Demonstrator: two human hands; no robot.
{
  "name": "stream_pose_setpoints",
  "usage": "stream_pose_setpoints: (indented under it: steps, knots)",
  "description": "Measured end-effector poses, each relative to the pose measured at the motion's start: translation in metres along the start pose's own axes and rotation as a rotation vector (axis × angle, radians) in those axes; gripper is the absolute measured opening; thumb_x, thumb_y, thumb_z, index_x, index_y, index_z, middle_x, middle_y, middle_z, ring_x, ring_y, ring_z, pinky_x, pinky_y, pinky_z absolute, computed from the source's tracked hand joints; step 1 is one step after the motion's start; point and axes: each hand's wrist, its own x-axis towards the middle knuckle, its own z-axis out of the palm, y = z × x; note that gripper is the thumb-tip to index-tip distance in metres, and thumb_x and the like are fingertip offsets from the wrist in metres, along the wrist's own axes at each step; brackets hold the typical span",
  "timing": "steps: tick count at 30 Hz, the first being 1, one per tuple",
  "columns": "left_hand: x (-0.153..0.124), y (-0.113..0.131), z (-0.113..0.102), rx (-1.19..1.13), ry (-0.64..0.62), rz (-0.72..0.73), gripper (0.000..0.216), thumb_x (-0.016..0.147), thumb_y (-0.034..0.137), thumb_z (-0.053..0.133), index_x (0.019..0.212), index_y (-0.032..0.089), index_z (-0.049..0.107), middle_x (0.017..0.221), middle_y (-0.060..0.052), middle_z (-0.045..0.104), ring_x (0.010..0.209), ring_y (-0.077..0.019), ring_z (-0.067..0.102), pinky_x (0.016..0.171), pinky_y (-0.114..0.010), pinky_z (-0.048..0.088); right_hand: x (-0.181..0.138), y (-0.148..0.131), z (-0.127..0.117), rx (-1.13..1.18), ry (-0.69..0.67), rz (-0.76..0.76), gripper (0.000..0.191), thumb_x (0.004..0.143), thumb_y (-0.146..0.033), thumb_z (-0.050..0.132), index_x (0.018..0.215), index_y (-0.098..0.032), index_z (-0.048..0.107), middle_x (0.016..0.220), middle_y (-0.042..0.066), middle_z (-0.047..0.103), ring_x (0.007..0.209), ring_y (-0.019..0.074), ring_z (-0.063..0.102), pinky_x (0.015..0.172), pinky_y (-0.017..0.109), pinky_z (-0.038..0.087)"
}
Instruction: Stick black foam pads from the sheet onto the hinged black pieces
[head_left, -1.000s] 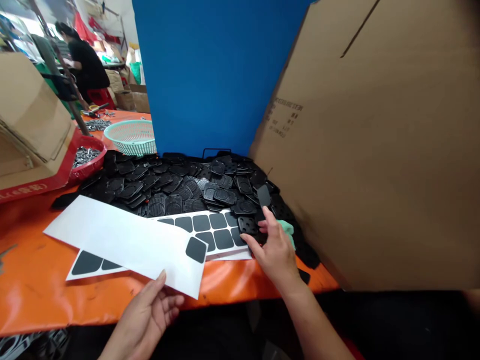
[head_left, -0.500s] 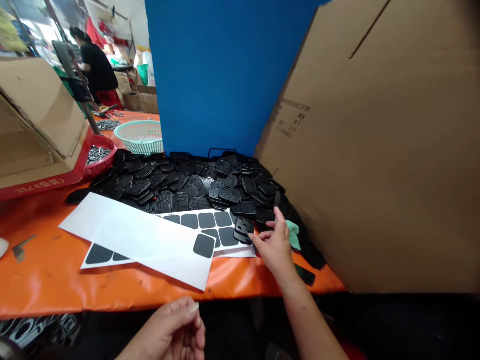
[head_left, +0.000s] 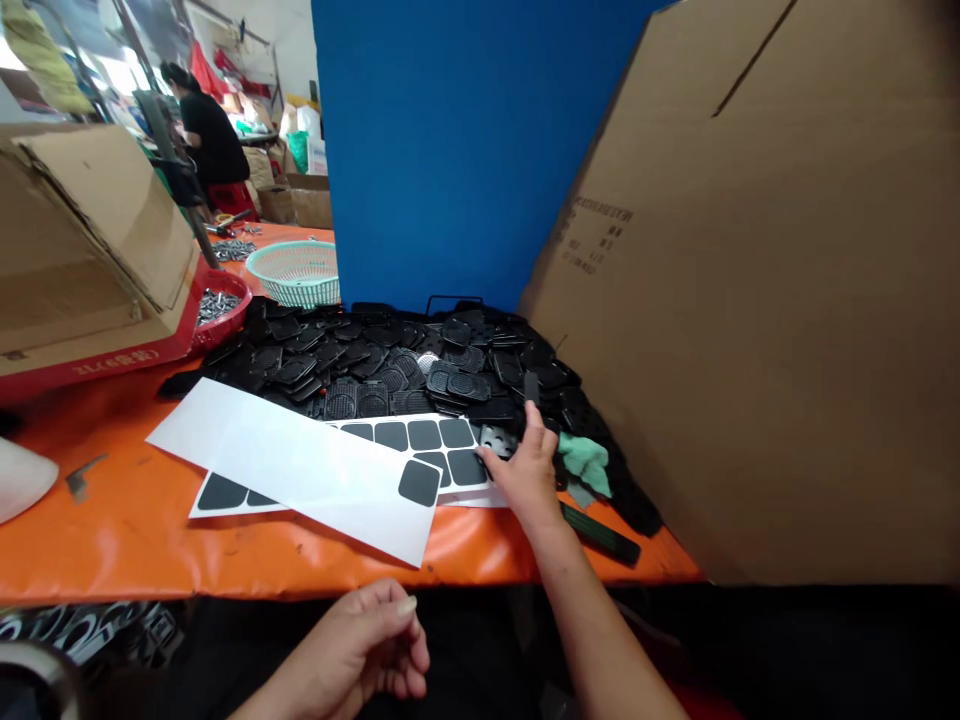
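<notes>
My right hand [head_left: 525, 470] reaches over the orange table [head_left: 150, 550] and pinches a small black plastic pad [head_left: 496, 440] at the near edge of a big heap of black pads [head_left: 390, 365]. Beside it lie two white backing sheets [head_left: 300, 465] carrying dark rounded-square stickers [head_left: 420, 482]. My left hand [head_left: 367, 650] hangs below the table's front edge, fingers loosely curled, holding nothing that I can see.
A blue panel [head_left: 450, 150] and a big cardboard sheet [head_left: 772, 300] wall off the back and right. A green cloth [head_left: 585, 458] and a dark tool [head_left: 600, 533] lie right of my hand. A cardboard box [head_left: 82, 250], red bowl [head_left: 225, 305] and mint basket [head_left: 296, 272] stand left; a person [head_left: 206, 140] works behind.
My left hand let go of the white sheet and dropped below the table edge. My right hand moved from the pile's edge and closed on a black pad near the sticker sheet.
</notes>
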Motion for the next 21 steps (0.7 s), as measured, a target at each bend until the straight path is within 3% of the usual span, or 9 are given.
stream_pose_setpoints:
  steps: [4,8,11,13,15,17,21]
  knots:
    - [-0.002,0.001,-0.002,0.036,0.004,0.04,0.037,0.072,0.047,0.069,0.072,0.015,0.051,0.068,-0.005,0.064,0.058,-0.0128,0.058,0.059,-0.023,0.035,0.005,0.013,-0.006,0.22,0.064,0.036,0.086,0.07,-0.031,0.068,0.146,-0.018,0.03,0.121,0.015,0.048,0.108,0.0302,0.055,0.097,0.049,0.044]
    - [-0.003,0.002,-0.004,0.182,0.069,0.151,0.028,0.082,0.043,0.061,0.079,0.016,0.053,0.077,-0.005,0.064,0.065,-0.0138,0.059,0.064,-0.026,0.041,-0.007,0.01,-0.021,0.617,-0.012,0.172,0.088,0.071,-0.029,0.069,0.146,-0.021,0.024,0.111,0.01,0.054,0.095,0.0249,0.063,0.091,0.047,0.05]
    - [-0.007,0.005,-0.005,0.574,0.232,0.494,0.028,0.085,0.037,0.061,0.105,0.019,0.058,0.103,-0.009,0.065,0.09,-0.0201,0.062,0.083,-0.032,0.045,-0.032,-0.012,-0.032,0.823,-0.115,0.199,0.086,0.07,-0.029,0.073,0.143,-0.025,0.027,0.105,0.007,0.056,0.098,0.0238,0.063,0.092,0.045,0.051]
    - [-0.011,0.009,-0.006,0.889,0.335,0.808,0.049,0.082,0.036,0.067,0.127,0.023,0.052,0.129,-0.012,0.056,0.119,-0.0266,0.052,0.103,-0.04,0.037,-0.055,-0.032,-0.038,0.913,-0.248,0.214,0.082,0.071,-0.027,0.074,0.14,-0.029,0.031,0.101,0.005,0.057,0.097,0.0226,0.064,0.091,0.043,0.052]
    - [-0.013,0.014,-0.006,1.137,0.357,1.021,0.067,0.078,0.039,0.071,0.138,0.024,0.044,0.144,-0.014,0.044,0.136,-0.0312,0.035,0.113,-0.045,0.025,-0.078,-0.05,-0.043,0.998,-0.437,0.244,0.078,0.072,-0.026,0.074,0.138,-0.033,0.033,0.1,0.003,0.058,0.095,0.0209,0.064,0.088,0.041,0.054]
    - [-0.015,0.019,-0.007,1.279,0.338,1.037,0.071,0.077,0.045,0.071,0.138,0.021,0.044,0.143,-0.016,0.044,0.135,-0.0338,0.035,0.113,-0.048,0.024,-0.096,-0.064,-0.045,1.061,-0.591,0.278,0.076,0.073,-0.026,0.075,0.137,-0.036,0.035,0.1,0.001,0.059,0.09,0.0184,0.065,0.083,0.037,0.055]
    - [-0.017,0.018,-0.01,1.237,0.342,0.805,0.06,0.078,0.049,0.068,0.128,0.02,0.051,0.12,-0.015,0.058,0.111,-0.0313,0.053,0.098,-0.046,0.041,-0.112,-0.075,-0.043,1.121,-0.671,0.352,0.071,0.076,-0.034,0.074,0.135,-0.034,0.036,0.092,-0.001,0.061,0.078,0.0142,0.062,0.072,0.029,0.054]
